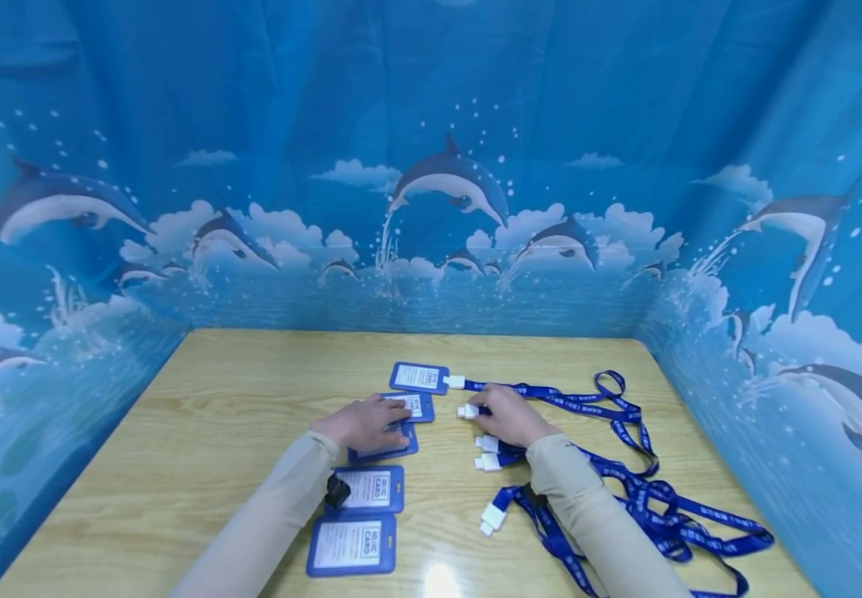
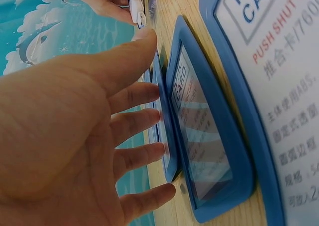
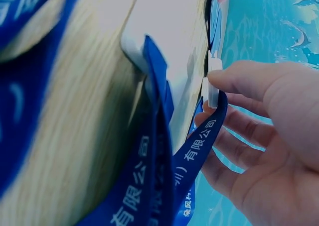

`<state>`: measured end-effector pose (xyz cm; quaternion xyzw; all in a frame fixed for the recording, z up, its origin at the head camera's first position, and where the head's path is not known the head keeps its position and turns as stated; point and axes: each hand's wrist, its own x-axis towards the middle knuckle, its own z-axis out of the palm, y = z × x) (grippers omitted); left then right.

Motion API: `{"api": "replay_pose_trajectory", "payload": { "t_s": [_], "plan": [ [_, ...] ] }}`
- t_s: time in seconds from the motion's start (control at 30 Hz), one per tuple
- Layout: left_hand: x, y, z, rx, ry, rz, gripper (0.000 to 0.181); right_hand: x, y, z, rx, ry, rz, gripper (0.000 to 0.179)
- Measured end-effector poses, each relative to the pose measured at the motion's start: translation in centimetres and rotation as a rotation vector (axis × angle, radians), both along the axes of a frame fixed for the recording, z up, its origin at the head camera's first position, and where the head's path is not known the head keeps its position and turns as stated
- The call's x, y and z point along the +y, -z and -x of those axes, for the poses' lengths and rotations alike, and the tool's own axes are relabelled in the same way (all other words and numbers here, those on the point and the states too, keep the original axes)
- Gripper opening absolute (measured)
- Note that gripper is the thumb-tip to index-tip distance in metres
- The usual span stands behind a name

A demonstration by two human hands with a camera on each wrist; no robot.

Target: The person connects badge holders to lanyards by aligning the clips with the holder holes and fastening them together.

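Note:
My left hand [image 1: 371, 423], fingers fairly straight and spread, rests over a blue ID card holder [image 1: 422, 408] and a second card holder [image 1: 383, 454] just nearer. Part of each is hidden by the hand. To the right, my right hand [image 1: 511, 415] pinches the white clip [image 3: 215, 81] of a blue lanyard [image 3: 199, 146] between thumb and fingers. In the head view that white clip [image 1: 467, 411] points left, a short gap from the farther of those holders. At the back, another card holder [image 1: 418, 376] lies against the white clip [image 1: 455, 382] of its own lanyard [image 1: 565, 399].
Two more card holders, one partly behind the left wrist [image 1: 382, 488] and a nearer one [image 1: 352, 544], lie at front. Several lanyards spread over the right side, with white clips [image 1: 487, 462] and a separate front clip [image 1: 492, 518]. A dolphin-print curtain [image 1: 431, 291] borders the wooden table [image 1: 237, 399].

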<state>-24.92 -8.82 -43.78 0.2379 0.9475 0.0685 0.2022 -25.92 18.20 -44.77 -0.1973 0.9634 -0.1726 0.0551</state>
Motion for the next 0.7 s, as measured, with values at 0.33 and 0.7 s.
{"api": "replay_pose_trajectory", "payload": {
  "t_s": [0.33, 0.7],
  "plan": [
    [-0.11, -0.1, 0.08, 0.0, 0.012, -0.001, 0.061, -0.36, 0.06, 0.16, 0.018, -0.024, 0.009, 0.03],
    [-0.23, 0.31, 0.29, -0.009, 0.023, -0.013, 0.062, -0.77, 0.1, 0.12, -0.018, 0.002, -0.005, 0.029]
  ]
}}
